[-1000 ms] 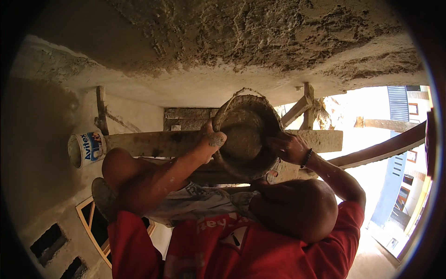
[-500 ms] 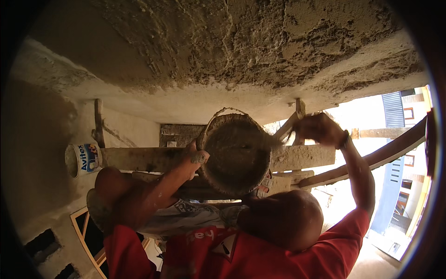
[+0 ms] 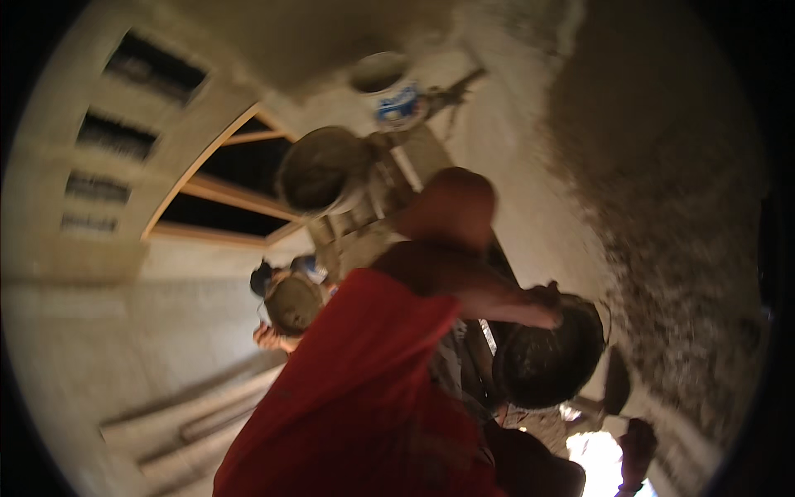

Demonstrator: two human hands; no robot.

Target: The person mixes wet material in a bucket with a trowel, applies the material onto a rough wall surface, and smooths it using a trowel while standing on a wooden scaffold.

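Behind a red-shirted co-worker (image 3: 356,389), blurred mortar pan (image 3: 548,358).

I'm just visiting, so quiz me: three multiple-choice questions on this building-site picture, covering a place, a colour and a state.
1. Where is the white bucket?
A. Beside the wall, above the upper pan in the picture
B. In the worker's hand
C. Inside the dark pan

2. What colour is the nearest worker's shirt?
A. Blue
B. Red
C. White

3. How is the dark pan at the right?
A. Turned over on the floor
B. Stacked on the bucket
C. Held up, with a hand on its rim

Answers:
1 A: the bucket sits by the wall, just above the upper pan.
2 B: the shirt is plainly red.
3 C: a hand grips the rim of the dark pan.
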